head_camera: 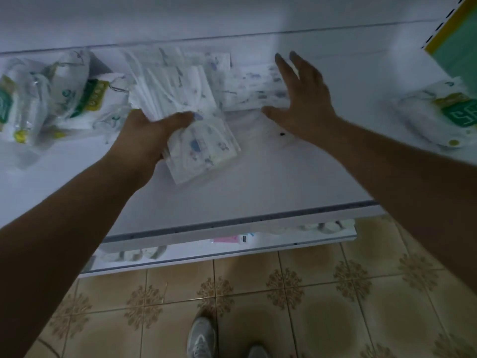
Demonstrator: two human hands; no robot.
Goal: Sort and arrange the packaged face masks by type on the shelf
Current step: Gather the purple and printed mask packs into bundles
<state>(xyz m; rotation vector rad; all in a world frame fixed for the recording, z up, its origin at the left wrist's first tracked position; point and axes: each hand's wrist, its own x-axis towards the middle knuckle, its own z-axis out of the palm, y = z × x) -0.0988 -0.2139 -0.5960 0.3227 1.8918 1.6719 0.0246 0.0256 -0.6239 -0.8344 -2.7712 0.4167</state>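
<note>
Head cam, only view there is. Sorting looks roughly midway to me. On the white shelf (258, 177), the green-label packs (64, 99) are already bunched at the far left, and one more green-label pack (438, 112) sits alone at the far right, well apart from its mates, so that one likely needs moving or is the start of a second group. In the middle it's the cartoon-print packs.

The left hand (152, 133) is grasping a fanned stack of cartoon-print masks (180, 99), thumb over the top, fingers underneath, the near end of the stack drooping toward the shelf. The right hand (299, 94) is released, fingers spread flat, sitting at the right edge of a loose cartoon-print pack (253, 91) lying flat near the back. Can't tell if it's actually touching or just above it.

The packs are thin, see-through crinkly plastic sleeves with white folded masks inside and small blue and pink prints. They look slippery, and the stack is splayed rather than squared up, so I'd guess it still needs tidying.
</note>
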